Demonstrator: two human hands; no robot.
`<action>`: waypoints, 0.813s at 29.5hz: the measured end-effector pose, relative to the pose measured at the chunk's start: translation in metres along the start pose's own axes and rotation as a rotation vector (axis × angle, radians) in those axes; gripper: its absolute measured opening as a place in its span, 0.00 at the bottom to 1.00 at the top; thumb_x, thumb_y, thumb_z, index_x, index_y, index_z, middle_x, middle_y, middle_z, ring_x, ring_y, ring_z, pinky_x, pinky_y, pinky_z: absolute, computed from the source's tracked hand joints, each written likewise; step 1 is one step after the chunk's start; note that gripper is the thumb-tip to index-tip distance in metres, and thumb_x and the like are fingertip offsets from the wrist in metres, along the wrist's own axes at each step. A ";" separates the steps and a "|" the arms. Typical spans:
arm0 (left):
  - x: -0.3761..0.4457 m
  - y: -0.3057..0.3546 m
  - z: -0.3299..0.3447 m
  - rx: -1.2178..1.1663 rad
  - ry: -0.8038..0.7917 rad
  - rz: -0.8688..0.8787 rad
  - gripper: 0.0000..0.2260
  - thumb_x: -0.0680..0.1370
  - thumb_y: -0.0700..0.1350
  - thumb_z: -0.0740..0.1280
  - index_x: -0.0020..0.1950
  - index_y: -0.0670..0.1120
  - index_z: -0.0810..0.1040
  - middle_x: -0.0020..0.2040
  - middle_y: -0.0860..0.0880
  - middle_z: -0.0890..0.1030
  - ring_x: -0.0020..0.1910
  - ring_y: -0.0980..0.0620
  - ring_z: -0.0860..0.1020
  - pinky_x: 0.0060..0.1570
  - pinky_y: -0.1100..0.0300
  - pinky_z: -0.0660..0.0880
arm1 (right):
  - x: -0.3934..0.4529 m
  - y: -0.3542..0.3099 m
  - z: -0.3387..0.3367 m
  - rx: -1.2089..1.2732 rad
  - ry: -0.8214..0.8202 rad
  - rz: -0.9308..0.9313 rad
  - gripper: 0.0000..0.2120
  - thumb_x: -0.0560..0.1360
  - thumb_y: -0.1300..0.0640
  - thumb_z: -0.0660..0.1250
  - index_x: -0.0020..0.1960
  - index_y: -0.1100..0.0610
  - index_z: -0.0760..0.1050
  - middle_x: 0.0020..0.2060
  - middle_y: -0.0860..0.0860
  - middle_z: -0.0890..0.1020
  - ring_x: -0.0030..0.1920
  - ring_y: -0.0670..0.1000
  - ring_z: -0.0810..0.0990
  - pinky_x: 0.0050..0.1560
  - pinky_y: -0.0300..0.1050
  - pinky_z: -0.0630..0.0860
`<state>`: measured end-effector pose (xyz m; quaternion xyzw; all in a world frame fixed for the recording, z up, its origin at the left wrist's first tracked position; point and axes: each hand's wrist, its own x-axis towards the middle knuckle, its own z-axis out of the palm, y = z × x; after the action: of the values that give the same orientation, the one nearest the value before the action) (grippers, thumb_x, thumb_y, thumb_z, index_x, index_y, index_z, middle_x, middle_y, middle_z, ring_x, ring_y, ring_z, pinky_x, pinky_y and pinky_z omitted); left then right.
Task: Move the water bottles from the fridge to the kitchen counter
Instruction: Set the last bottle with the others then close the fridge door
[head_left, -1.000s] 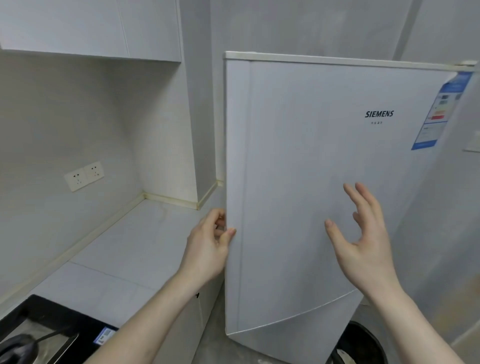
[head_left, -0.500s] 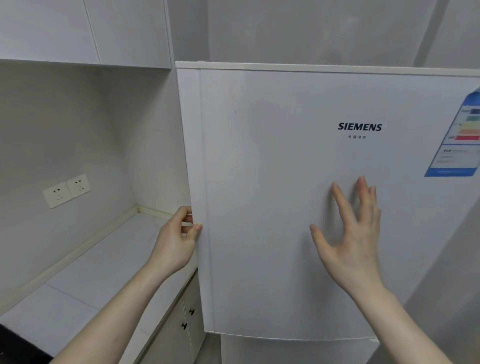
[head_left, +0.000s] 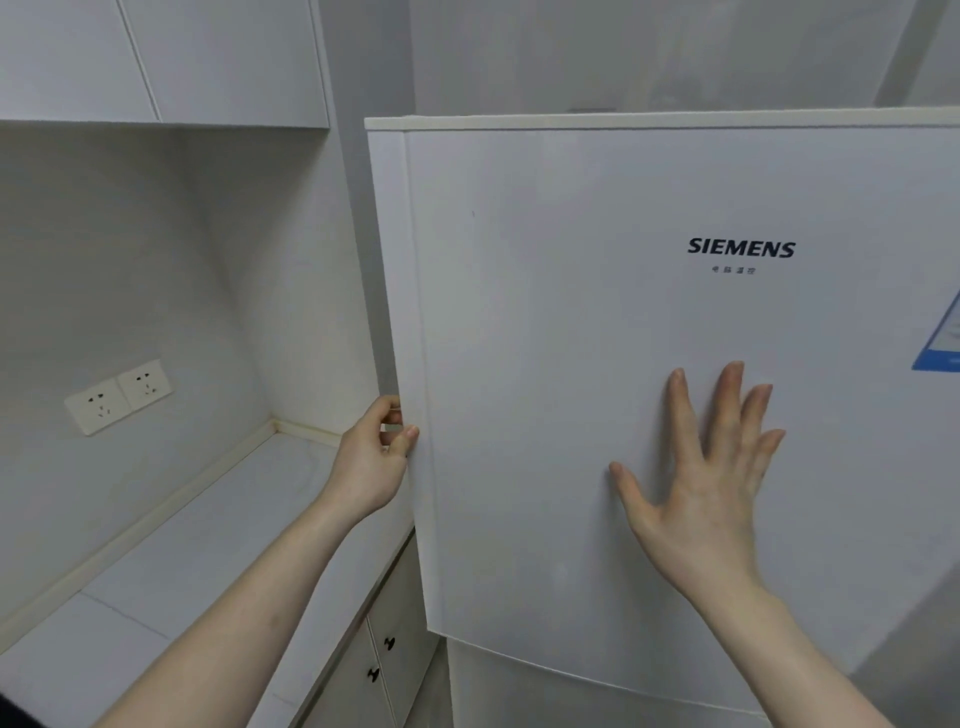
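A white fridge door (head_left: 597, 364) marked SIEMENS fills the right half of the head view. My left hand (head_left: 374, 457) grips the door's left edge, fingers curled behind it and thumb on the front. My right hand (head_left: 706, 478) lies flat on the door front with straight, spread fingers. The fridge's inside is hidden by the door, and no water bottles show. The white kitchen counter (head_left: 197, 545) runs along the left, beside the fridge.
Two wall sockets (head_left: 119, 395) sit above the counter. White upper cabinets (head_left: 171, 57) hang overhead. Lower cabinet doors with dark knobs (head_left: 384, 654) stand under the counter's edge. A blue energy label (head_left: 943, 338) is at the door's right.
The view has swung left and closer to the fridge door. My right hand has gone from hovering to lying flat on the door. My left hand keeps hold of the door edge.
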<state>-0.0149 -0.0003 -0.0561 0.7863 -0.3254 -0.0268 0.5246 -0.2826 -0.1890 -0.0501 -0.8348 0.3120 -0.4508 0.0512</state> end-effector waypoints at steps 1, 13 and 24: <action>0.006 0.000 0.003 -0.006 -0.003 -0.004 0.08 0.83 0.40 0.66 0.59 0.52 0.77 0.52 0.59 0.80 0.46 0.50 0.83 0.42 0.65 0.73 | 0.002 0.000 0.002 -0.018 -0.006 -0.001 0.52 0.72 0.51 0.78 0.85 0.51 0.50 0.84 0.54 0.37 0.82 0.61 0.32 0.78 0.74 0.39; 0.058 -0.008 0.026 0.004 -0.036 0.014 0.08 0.83 0.41 0.64 0.59 0.53 0.77 0.51 0.55 0.81 0.44 0.54 0.82 0.47 0.59 0.76 | 0.019 0.003 0.024 -0.153 -0.037 0.034 0.54 0.72 0.47 0.77 0.85 0.51 0.45 0.83 0.55 0.33 0.81 0.63 0.30 0.77 0.74 0.38; 0.070 -0.017 0.026 -0.062 -0.090 0.030 0.09 0.83 0.41 0.65 0.59 0.55 0.77 0.52 0.54 0.82 0.52 0.52 0.82 0.58 0.45 0.81 | 0.022 0.002 0.033 -0.222 -0.023 0.041 0.57 0.72 0.47 0.78 0.85 0.51 0.40 0.82 0.57 0.31 0.80 0.65 0.28 0.76 0.76 0.37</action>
<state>0.0379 -0.0551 -0.0614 0.7627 -0.3595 -0.0641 0.5338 -0.2485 -0.2097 -0.0545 -0.8338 0.3766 -0.4026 -0.0289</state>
